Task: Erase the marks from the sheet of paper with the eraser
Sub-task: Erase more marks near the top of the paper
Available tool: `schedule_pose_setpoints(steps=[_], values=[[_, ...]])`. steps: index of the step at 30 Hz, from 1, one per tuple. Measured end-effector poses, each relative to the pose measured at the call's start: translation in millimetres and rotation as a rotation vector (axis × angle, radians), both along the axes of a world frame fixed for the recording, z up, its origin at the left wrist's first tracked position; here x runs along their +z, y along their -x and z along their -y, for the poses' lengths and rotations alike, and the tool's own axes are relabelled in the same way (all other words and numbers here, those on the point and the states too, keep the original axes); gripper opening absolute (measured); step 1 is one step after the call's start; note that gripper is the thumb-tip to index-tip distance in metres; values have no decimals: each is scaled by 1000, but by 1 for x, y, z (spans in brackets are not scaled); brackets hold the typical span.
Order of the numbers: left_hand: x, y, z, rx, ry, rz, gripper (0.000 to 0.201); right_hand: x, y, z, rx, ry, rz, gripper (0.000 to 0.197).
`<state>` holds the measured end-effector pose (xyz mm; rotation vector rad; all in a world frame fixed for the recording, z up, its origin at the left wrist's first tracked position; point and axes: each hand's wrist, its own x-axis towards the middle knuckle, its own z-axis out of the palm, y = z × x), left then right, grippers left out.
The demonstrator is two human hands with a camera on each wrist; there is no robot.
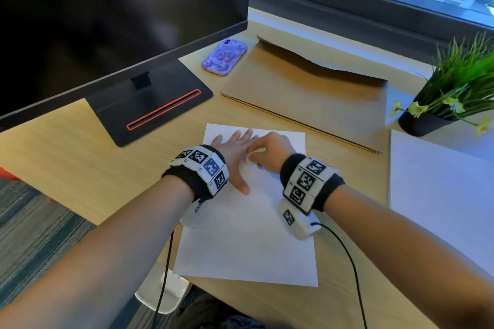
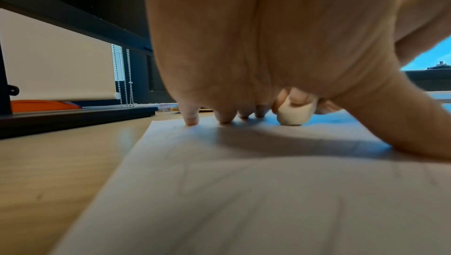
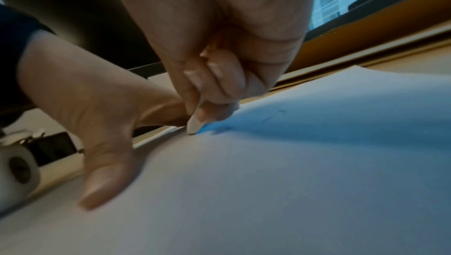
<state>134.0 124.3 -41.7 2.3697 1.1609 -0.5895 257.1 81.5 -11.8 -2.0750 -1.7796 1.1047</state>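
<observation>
Daylight from the window falls across a wooden desk [image 1: 80, 163], where the sheet of paper [image 1: 248, 235] lies near the front edge, between the monitor stand [image 1: 149, 104] toward the left and a second white sheet [image 1: 441, 195] toward the right edge. The left hand [image 1: 235, 152] lies flat with fingers spread, fingertips [image 2: 191, 121] and thumb pressing the sheet near its far left corner. The right hand [image 1: 270, 152] is curled around the eraser [image 1: 250, 159], pinching it so its tip touches the paper just beside the left hand. Faint pencil marks [image 3: 273, 116] show just beyond the eraser. To erase well, the person should probably rub in short strokes away from the pinning hand, so the sheet is pulled taut rather than buckled. Light, even pressure seems wise, since thin paper can crease or tear. Other faint lines appear nearer the front edge, so the pinning hand likely has to shift with the work.
</observation>
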Motion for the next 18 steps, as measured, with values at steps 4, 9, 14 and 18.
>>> schedule_pose_setpoints(steps=[4,9,14,18], values=[[0,0,-1,-8,-6,-40,133,-7,0,13,-44,-2,-40,21],[-4,0,-2,-14,-20,-43,135,-2,1,17,-30,87,-57,15],[0,4,2,33,0,40,135,-8,6,3,-207,6,-119,22],[-2,3,2,69,-4,45,139,-8,5,22,-57,109,-81,19]])
